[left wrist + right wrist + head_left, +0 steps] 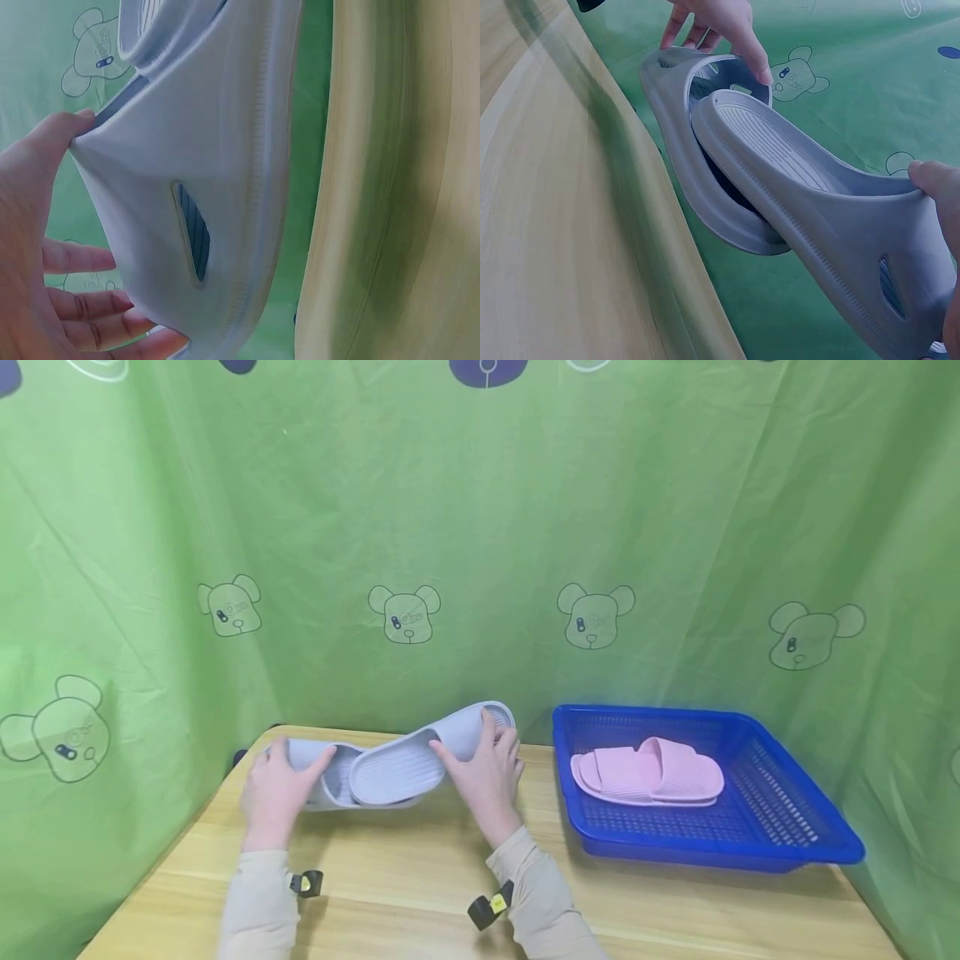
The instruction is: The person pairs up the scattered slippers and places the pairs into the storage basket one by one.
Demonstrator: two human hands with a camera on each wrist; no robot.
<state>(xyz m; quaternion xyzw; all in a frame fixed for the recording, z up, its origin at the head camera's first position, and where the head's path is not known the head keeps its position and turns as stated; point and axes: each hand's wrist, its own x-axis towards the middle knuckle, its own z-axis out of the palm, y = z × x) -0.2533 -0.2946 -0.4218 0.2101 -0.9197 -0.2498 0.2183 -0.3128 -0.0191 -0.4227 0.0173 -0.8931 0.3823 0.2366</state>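
Note:
Two light grey-blue slippers are held above the wooden table, pointing opposite ways. My left hand [275,789] grips the toe strap of the left slipper [172,172], thumb at the strap's opening and fingers round the toe end. With my right hand [483,768] I hold the right slipper [802,176] by its strap, its toe end raised. The heel of the right slipper lies over the left slipper's sole, close to that strap's opening. A slot in the strap side shows in both wrist views.
A blue plastic basket [720,856] stands on the right of the wooden table [397,893]. Pink slippers [645,772] lie in it, nested together. Green curtains [480,527] with bear faces hang behind and at the sides.

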